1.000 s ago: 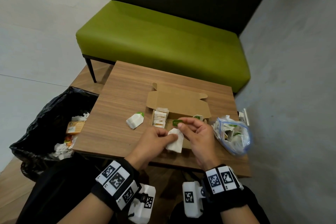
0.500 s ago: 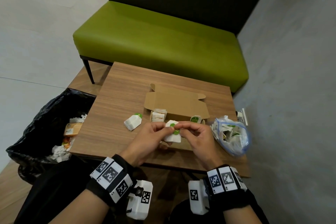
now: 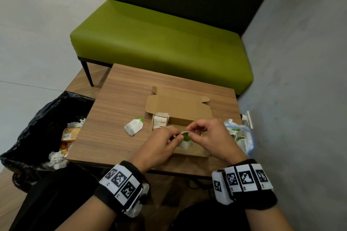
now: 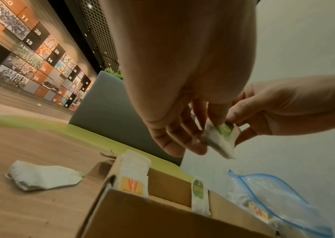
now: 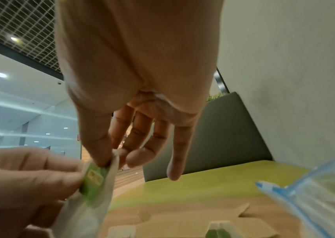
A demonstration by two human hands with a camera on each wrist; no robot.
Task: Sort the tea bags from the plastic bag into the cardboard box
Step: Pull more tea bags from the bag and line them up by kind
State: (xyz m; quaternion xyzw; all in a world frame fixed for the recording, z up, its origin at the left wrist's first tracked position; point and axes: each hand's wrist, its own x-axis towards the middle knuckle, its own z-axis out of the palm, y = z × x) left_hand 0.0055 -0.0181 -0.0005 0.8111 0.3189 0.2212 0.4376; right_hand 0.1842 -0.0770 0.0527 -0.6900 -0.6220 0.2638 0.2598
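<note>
- Off the worktop's (image 3: 116, 103) left edge we see a black rubbish bag (image 3: 37, 118) on the floor, holding crumpled paper and wrappers.
- Near the middle of the worktop, just left of the cardboard box (image 3: 178, 107), one loose tea bag (image 3: 133, 127) lies flat on the wood.
- The box stands open at the near edge, its lid folded back; yellow-tagged tea bags (image 4: 134, 178) stand upright at its left end, and a green-tagged tea bag (image 4: 198, 196) stands further right.
- Our left hand (image 3: 159, 148) has its grip closed on the held tea bag (image 3: 185, 141), pinching it above the box.
- Our right hand (image 3: 212, 139) pinches the same tea bag at its green tag (image 5: 94, 178), thumb against forefinger, the other fingers (image 5: 171, 154) loosely extended.
- The plastic bag (image 3: 242, 137), with a blue zip strip, lies at the worktop's right edge, just beside the box, with more tea bags inside.
</note>
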